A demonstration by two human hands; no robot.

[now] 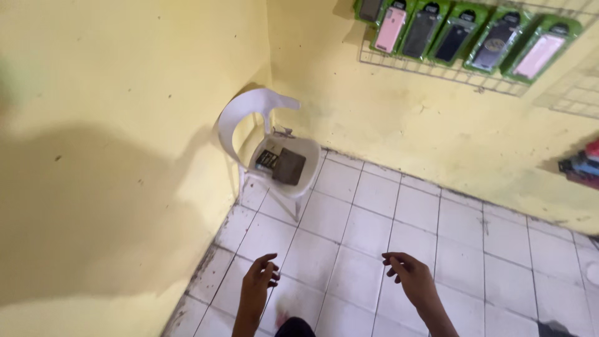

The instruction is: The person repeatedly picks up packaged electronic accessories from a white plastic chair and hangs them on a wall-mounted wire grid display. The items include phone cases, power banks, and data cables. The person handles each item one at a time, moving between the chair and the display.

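My left hand [259, 282] hangs over the white floor tiles, fingers loosely curled and apart, holding nothing. My right hand [409, 273] is stretched out a little farther right, fingers also spread and empty. Both hands are above the tiled floor [374, 218], well short of a white plastic chair [249, 115] in the corner. On the chair seat lie a dark brown wallet-like item [290, 166] and a small dark box [267, 160].
Yellow walls meet at the corner behind the chair. A wire rack [449, 72] on the right wall holds several phone cases in green packaging. More coloured items [583, 165] show at the right edge. A dark object [294, 327] is at the bottom edge.
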